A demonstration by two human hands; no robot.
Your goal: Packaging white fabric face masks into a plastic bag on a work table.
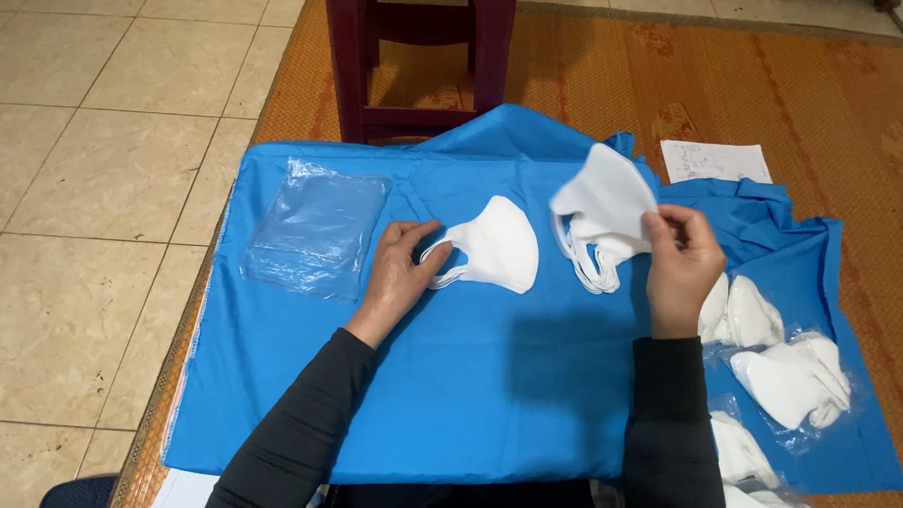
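Right now the right hand pinches a lifted white mask at two o'clock; the left hand, fingers loose, steadies the flat mask stack. Stacking seems underway; alignment comes next.

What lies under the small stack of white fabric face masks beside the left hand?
The stack of white masks lies on the blue cloth, touched by the left hand. What the cloth covers is hidden.

Left hand pressing folded white fabric masks on blue cloth, right hand lifting a white mask bundle, clear plastic bags left
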